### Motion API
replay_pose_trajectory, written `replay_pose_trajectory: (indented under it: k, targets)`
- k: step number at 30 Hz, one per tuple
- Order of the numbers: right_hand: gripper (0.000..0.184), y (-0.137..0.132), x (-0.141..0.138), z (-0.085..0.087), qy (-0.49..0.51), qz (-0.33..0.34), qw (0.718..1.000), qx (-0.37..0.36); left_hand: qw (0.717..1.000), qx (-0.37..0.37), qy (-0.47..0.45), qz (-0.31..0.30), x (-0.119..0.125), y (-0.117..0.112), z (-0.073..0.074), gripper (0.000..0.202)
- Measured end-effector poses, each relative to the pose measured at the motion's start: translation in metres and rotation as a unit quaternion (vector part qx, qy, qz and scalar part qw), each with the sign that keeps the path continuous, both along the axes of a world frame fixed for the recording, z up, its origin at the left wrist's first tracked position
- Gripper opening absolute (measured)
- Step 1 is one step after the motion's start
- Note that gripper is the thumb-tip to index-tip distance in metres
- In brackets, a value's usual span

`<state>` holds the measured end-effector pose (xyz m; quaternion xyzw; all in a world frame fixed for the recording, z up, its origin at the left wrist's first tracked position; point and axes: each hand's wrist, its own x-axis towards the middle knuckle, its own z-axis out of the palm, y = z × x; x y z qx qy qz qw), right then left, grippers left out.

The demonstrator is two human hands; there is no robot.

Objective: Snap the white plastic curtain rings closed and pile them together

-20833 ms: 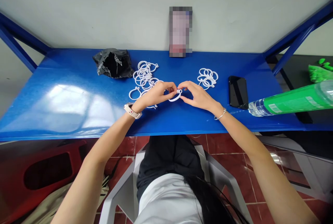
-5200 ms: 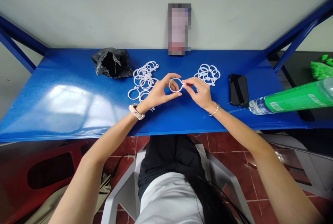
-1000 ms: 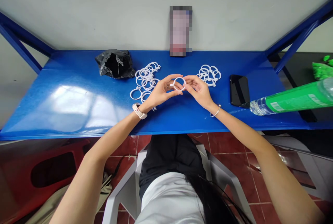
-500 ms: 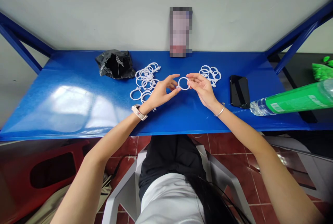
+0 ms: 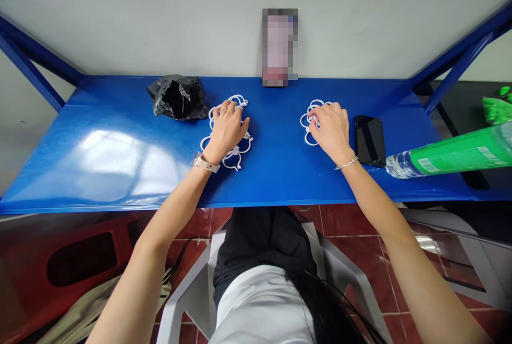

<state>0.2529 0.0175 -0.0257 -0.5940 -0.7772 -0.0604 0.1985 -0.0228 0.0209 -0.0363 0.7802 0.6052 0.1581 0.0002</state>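
White eyelet rings (image 5: 235, 150) are lying beneath the left grip (image 5: 228, 122); a second ring cluster (image 5: 307, 129) is lying beneath the right grip (image 5: 331, 124); whether either is clamping any, I cannot tell; taking outer rings singly should be preventing snags.

White rings (image 5: 235, 150) in 2 piles
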Motion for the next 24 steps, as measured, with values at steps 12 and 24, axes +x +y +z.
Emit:
replay_pose_trajectory:
  k: [12, 24]
  targets:
    - [0.029, 0.002, 0.003, -0.008, -0.016, -0.018, 1.000, -0.002, 1.000, 0.002, -0.002, -0.031, -0.005, 0.005, -0.010, 0.035]
    - [0.033, 0.004, 0.002, -0.015, 0.100, 0.058, 0.990, 0.079, 0.991, 0.049, -0.089, -0.084, 0.000, 0.005, -0.014, 0.024]
